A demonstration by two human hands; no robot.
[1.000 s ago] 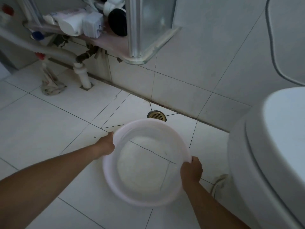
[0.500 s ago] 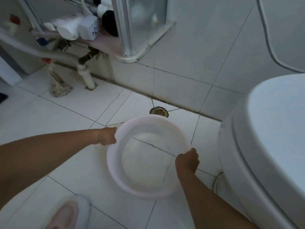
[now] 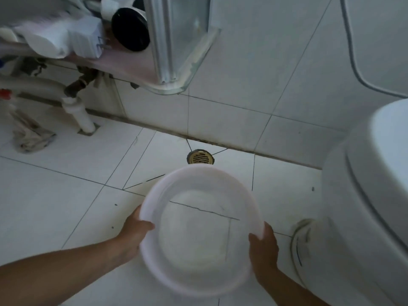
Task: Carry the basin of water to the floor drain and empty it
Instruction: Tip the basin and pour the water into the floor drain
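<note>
Left to right:

- 1 rag [image 3: 31, 138] crumpled on the floor [image 3: 55, 195], far left by the wall base.
- 2 pipes: 1 grey horizontal pipe [image 3: 33, 86] along the wall, 1 white downpipe [image 3: 80, 114] going into the floor just right of the rag.
- 1 shelf [image 3: 128, 67] above the pipes, with blurred white containers on it, count unreadable, plus 1 black round item [image 3: 130, 29]. A metal frame post [image 3: 159, 40] stands at its right end.
- Left hand [image 3: 136, 230]: grasping the basin [image 3: 198, 173] at its left rim, thumb over the rim on the inside, the rest of the hand outside the wall.
- 1 basin, white, translucent, round, held between both hands above the floor, bottom centre of view. Floor grout lines show through its bottom. I cannot make out a water level. The rim is blurred.
- 1 floor drain [image 3: 200, 157], brass slotted cover, set in the floor at the wall base. It sits just beyond the basin's far rim, apart from it and uncovered.
- Right hand [image 3: 263, 246]: grasping the basin's right rim from outside, fingers curled at the edge.
- 1 cable [image 3: 353, 62] looping down the tiled wall [image 3: 254, 62], upper right.
- 1 toilet [image 3: 364, 195], white, lid down, at the right edge, near the right hand but not touching the basin.

Total: 2 hands, both on 1 basin, one at each side. Both forearms are bare.
</note>
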